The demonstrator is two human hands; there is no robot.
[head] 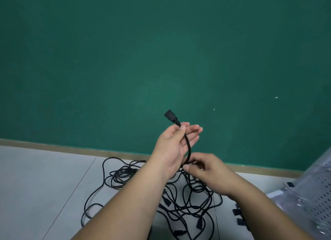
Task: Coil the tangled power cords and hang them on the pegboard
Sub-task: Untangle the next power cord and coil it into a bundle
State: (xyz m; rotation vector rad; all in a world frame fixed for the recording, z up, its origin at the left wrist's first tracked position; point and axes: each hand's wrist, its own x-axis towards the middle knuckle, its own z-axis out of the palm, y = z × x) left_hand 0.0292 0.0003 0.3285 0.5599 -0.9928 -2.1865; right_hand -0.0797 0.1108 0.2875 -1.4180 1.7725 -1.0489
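Two pinches on one thin black power cord [187,143]: left hand [171,147] by its plug [170,114], right hand [208,174] lower.

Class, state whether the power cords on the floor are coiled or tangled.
Tangled: the power cords lie in loose, crossing loops on the floor; no neat coil shows.

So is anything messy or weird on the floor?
Yes. The black power cords lie in one tangled heap on the grey floor, loops crossing every which way. The left hand and right hand hold one cord's end up out of it. The white pegboard on the right looks tilted, but it's blurred.
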